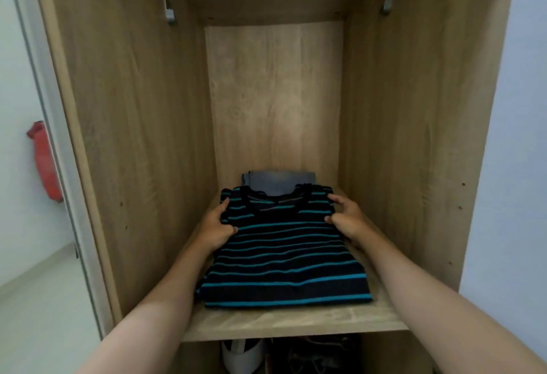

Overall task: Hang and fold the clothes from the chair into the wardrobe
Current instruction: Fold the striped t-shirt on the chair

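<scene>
Item: folded striped top (284, 255), black with teal bands, lying flat on the wardrobe shelf (296, 322); neckline turned toward the back panel, hem toward the front edge, so its long axis runs front to back, away from the person. Behind it, partly covered at its near edge, a folded grey garment (279, 181) lies against the rear of the compartment. Left hand (217, 227): at the top's left shoulder, thumb on the upper surface, fingers curled about the folded edge, gripping the cloth. Right hand (346, 219): at the right shoulder, mirrored, thumb and fingers pinching the edge there. Both hands sit at the far, neckline end of the garment, one on each side, equally near it; the hem end lies unheld near the shelf's front edge. Judgement: the top is being seated on the shelf; any further push would run along its long axis toward the grey garment, and an uneven push from either hand could skew or loosen the fold. Also present: two metal rail brackets (169, 13) high on the side walls, no rail visible between them; dark objects in the compartment below, indistinct; a red object (44, 160) on the wall at left.
</scene>
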`<state>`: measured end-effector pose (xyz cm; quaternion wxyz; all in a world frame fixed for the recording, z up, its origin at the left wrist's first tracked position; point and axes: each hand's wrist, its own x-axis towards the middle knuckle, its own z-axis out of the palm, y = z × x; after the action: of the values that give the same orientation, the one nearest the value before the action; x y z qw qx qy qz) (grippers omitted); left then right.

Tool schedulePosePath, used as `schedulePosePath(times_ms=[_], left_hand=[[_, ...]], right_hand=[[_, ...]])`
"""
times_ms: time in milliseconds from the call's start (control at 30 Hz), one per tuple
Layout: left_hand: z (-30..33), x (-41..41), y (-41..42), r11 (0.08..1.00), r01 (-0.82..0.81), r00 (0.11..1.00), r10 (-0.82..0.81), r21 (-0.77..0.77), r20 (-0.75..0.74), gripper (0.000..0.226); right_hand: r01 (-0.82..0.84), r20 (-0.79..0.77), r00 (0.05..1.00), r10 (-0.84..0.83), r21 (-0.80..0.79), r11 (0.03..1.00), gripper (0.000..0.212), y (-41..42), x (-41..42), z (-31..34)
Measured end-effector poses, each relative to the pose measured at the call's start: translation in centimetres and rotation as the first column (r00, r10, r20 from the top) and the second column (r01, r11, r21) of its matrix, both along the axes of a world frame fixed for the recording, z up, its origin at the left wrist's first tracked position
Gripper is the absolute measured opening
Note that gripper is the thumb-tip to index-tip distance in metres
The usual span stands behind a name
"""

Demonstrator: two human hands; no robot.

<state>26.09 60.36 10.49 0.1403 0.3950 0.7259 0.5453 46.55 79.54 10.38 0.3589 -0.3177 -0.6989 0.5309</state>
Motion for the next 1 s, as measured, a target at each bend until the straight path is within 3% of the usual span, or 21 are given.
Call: schedulePosePath(times_ms=[67,133,200,267,333,433,533,700,800,900,1000], left_hand=[[0.1,0.2,-0.3,1.000,-0.024,1.000,0.024,-0.006,-0.003,0.071],[0.5,0.9,-0.7,0.998,-0.047,0.999,0.046,-0.031,-0.026,0.062],[1.0,2.3,-1.4,0.998,-0.032,0.990,0.023,-0.062,-0.142,0.053],[1.1,4.3,-2.2,0.990,0.061,0.953,-0.096,-0.128,-0.289,0.050],[0.4,6.0,-3.0,0.948,0.134,0.912,-0.233,-0.290,-0.337,0.054],[-1.6,7.0,-3.7,0.812,0.002,0.816,-0.338,-0.584,-0.468,0.060],[-2.2,7.2,-4.4,0.759,-0.090,0.787,-0.342,-0.644,-0.514,0.068],[-2.1,7.3,-6.2,0.761,-0.087,0.785,-0.344,-0.642,-0.515,0.072],[-2.1,7.2,-7.9,0.780,-0.069,0.803,-0.327,-0.622,-0.499,0.070],[-2.7,8.3,-10.8,0.873,-0.012,0.817,-0.272,-0.487,-0.508,0.062],[-4.9,10.1,-14.3,0.981,0.043,0.767,-0.155,-0.191,-0.622,0.054]], right_hand=[[0.091,0.102,0.990,-0.099,0.077,0.993,0.055,-0.1,-0.1,-0.1],[0.118,0.233,0.954,-0.189,0.286,0.951,0.050,-1.0,0.0,0.4],[0.019,0.298,0.941,-0.159,0.423,0.906,0.060,-2.9,0.3,1.1],[-0.184,0.399,0.917,0.002,0.417,0.890,0.073,-5.9,0.8,1.5],[-0.355,0.611,0.790,0.052,0.387,0.851,0.079,-8.6,1.3,0.7],[-0.436,0.796,0.600,-0.079,0.408,0.802,0.078,-10.9,2.3,-1.1],[-0.385,0.783,0.612,-0.113,0.420,0.822,0.076,-11.4,3.2,-1.9],[-0.322,0.785,0.594,-0.178,0.434,0.841,0.078,-11.8,3.4,-1.5],[-0.185,0.757,0.581,-0.299,0.480,0.857,0.078,-12.9,3.8,-1.5],[0.078,0.513,0.698,-0.499,0.639,0.766,0.065,-16.9,5.3,-2.8],[0.274,0.248,0.756,-0.606,0.721,0.637,0.053,-22.7,6.7,-5.7]])
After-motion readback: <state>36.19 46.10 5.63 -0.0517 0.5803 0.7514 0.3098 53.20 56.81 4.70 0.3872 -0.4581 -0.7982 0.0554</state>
